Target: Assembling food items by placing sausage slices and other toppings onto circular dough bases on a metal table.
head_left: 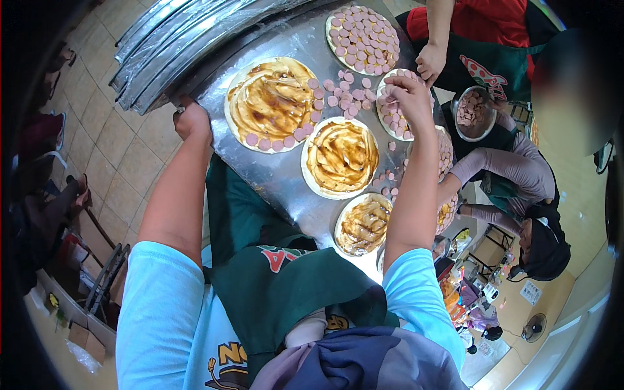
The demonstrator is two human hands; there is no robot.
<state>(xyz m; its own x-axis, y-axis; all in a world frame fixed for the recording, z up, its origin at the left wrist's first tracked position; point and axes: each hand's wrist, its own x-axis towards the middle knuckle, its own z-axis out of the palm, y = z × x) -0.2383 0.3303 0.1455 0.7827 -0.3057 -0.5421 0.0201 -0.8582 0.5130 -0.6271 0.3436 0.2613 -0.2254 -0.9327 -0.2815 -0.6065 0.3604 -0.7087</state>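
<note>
Head view: right hand (pixel 414 101) over slice-topped dough round (pixel 394 121), crowded by co-worker's hand (pixel 430 64).
Right fingers bunched, can't tell if holding a slice. Left hand (pixel 192 120) curled at worktop (pixel 270 175) edge, grip unclear, near stacked metal trays (pixel 195 55). Loose pink slices (pixel 349 96), sauced rounds (pixel 341 158) alongside; metal bowl (pixel 480 134) far side.

We wear a light-blue T-shirt (pixel 195 335), short sleeves (pixel 162 283) at eight and half past four o'clock, yellow-and-dark print (pixel 233 353) at seven; over it, a dark green apron (pixel 273 299) with a red-and-white emblem (pixel 276 260), and a navy-and-mauve scarf (pixel 351 357) at six.
</note>
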